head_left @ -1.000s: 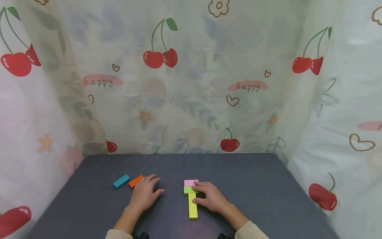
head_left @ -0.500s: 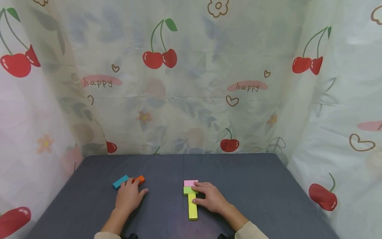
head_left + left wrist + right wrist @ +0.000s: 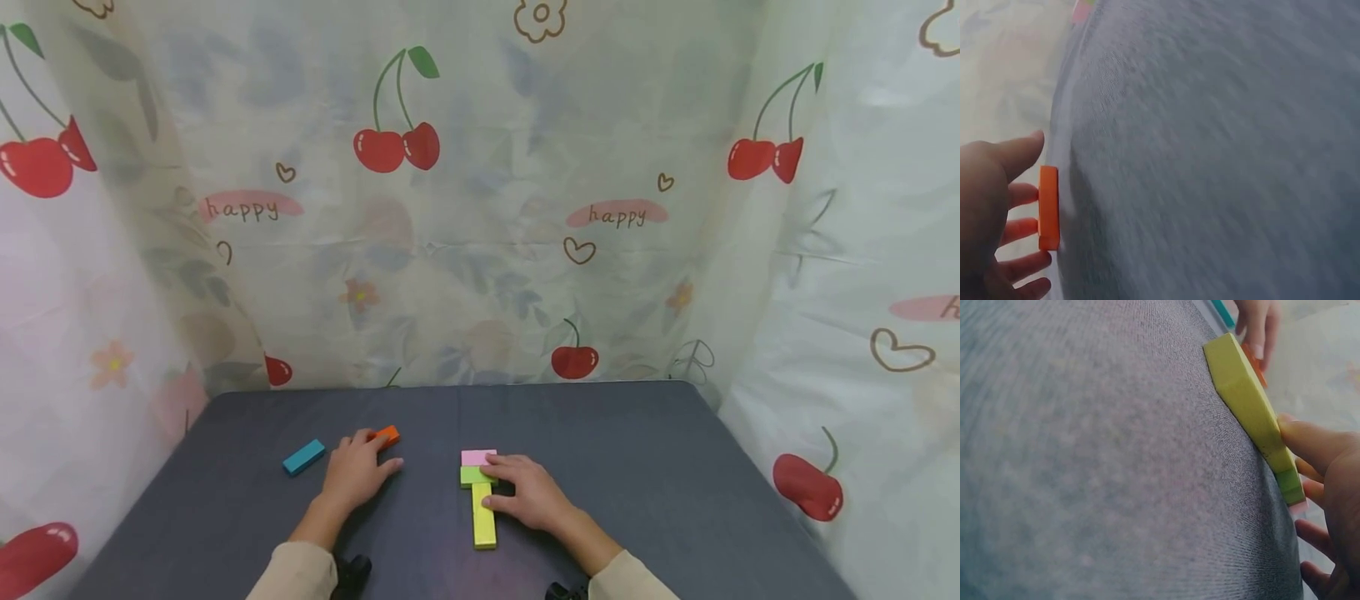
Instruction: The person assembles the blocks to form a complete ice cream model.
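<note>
Left hand (image 3: 356, 468) left of centre, lower half of the frame, on the orange block (image 3: 387, 436); fingers slightly spread, tips against the block and covering its left end, thumb held off to the side, no pinch. Left wrist view has the orange block at lower left, 2 fingertips meeting its far side, thumb clear of it. Blue block (image 3: 303, 457) lies slanted farther left in the head view, apart from that hand. Right hand (image 3: 534, 493) right of centre, lower half, fingers spread: tips on the pink block (image 3: 475, 457) and green block (image 3: 472, 476), thumb touching the yellow block (image 3: 483, 525). Those 3 blocks touch near lower centre: pink above green in the frame, both crosswise, yellow running down lengthwise from green, T shape. All 5 blocks on the dark grey desk (image 3: 637, 467). Pale sleeves (image 3: 296, 573) on both arms at the bottom edge, black gear (image 3: 352, 575) near the left wrist. Cloth backdrop (image 3: 480, 208) fills the upper frame, printed with cherries, hearts and "happy".
</note>
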{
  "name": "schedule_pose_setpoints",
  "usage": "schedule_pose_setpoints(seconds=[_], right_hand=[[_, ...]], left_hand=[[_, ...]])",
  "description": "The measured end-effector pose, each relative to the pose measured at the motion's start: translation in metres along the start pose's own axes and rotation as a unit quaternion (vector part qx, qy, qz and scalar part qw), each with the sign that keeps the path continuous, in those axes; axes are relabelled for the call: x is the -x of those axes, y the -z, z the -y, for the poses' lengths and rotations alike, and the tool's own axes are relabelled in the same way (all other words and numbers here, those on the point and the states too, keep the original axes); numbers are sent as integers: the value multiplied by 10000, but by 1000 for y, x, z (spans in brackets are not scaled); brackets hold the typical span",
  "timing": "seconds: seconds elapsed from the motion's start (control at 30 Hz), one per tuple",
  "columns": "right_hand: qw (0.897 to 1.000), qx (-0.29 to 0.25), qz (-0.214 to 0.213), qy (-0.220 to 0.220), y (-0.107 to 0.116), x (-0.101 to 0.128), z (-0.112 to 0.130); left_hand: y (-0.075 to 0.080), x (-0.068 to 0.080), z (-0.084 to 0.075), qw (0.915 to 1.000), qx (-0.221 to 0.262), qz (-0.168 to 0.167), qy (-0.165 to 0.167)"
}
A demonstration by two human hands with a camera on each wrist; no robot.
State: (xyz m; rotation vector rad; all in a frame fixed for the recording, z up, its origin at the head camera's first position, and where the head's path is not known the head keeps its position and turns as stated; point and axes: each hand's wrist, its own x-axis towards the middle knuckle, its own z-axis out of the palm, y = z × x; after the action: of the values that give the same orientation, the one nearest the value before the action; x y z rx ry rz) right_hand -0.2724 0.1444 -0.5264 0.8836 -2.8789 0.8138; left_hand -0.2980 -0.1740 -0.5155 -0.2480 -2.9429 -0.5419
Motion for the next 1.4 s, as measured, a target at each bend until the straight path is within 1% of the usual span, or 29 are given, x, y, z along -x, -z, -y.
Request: schedule_pose_setpoints(seconds=[0.13, 0.3, 0.43, 0.6, 0.8, 0.97, 1.13, 1.23, 1.3, 1.4], right_hand=[[10000, 1, 36, -68, 1, -1, -1], [10000, 11, 28, -35, 1, 0, -1], [10000, 18, 4, 17, 0, 0, -1], [9999, 26, -30, 105, 0, 0, -1], [10000, -27, -24, 55, 0, 0, -1], [10000, -26, 32, -4, 0, -1, -1], [10000, -58, 70, -17, 1, -1, -2], [9999, -90, 58, -4, 1, 0, -1], [9999, -112, 49, 7, 1, 1, -1], [9999, -126, 48, 27, 1, 1, -1]], left_hand=[[-4, -10, -11, 9999, 28, 153, -39], [-9, -20, -32, 9994, 47, 350, -12], [-16, -26, -47, 9987, 71, 499, -24], [-26, -30, -63, 9980, 80, 611, -121], [-31, -28, -79, 9963, 262, 739, -347], [-32, -26, -89, 9937, 364, 877, -595], [-37, -26, -93, 9906, 472, 965, -847], [-39, -25, -95, 9881, 614, 1014, -976], [-39, -24, -96, 9872, 696, 1014, -1015], [-39, -21, -96, 9888, 702, 873, -986]])
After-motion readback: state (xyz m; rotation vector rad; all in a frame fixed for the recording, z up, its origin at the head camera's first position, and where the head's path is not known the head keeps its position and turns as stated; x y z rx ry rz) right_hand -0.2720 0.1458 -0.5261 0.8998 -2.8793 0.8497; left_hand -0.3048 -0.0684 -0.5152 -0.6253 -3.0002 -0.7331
